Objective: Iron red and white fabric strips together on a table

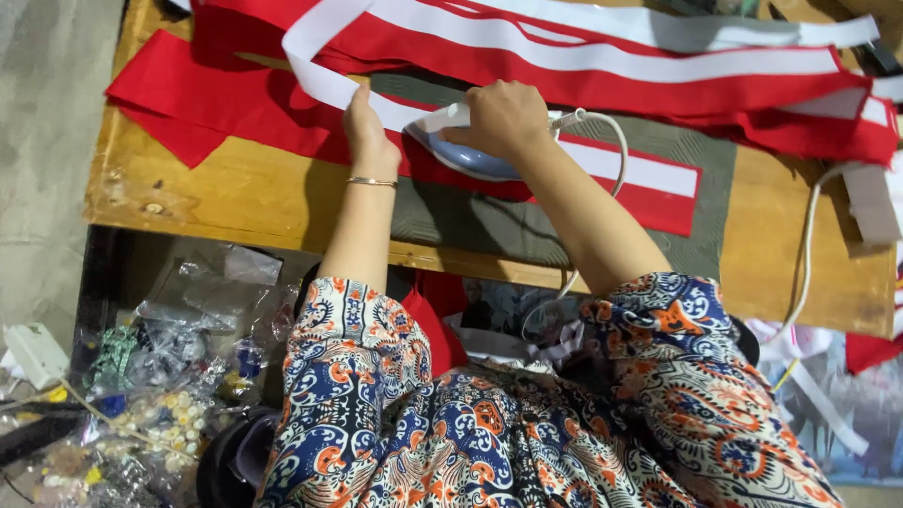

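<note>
Even, fairly bright light from above, with soft shadows under the wooden table [235, 193] edge and beneath the forearms. White bands glare slightly (far right most). Near patterned clothing [489, 423] looks soft; edges bend outward.

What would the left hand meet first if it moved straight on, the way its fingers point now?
The left hand already presses the white strip on the red fabric. Going straight on, away from the body, it would probably slide along that strip toward the piled red and white bands.

The person wears a short-sleeved garment [527, 423] in a busy paisley print of navy blue, orange and white. A thin gold bangle [372, 182] circles the left wrist. Both forearms are bare.
</note>
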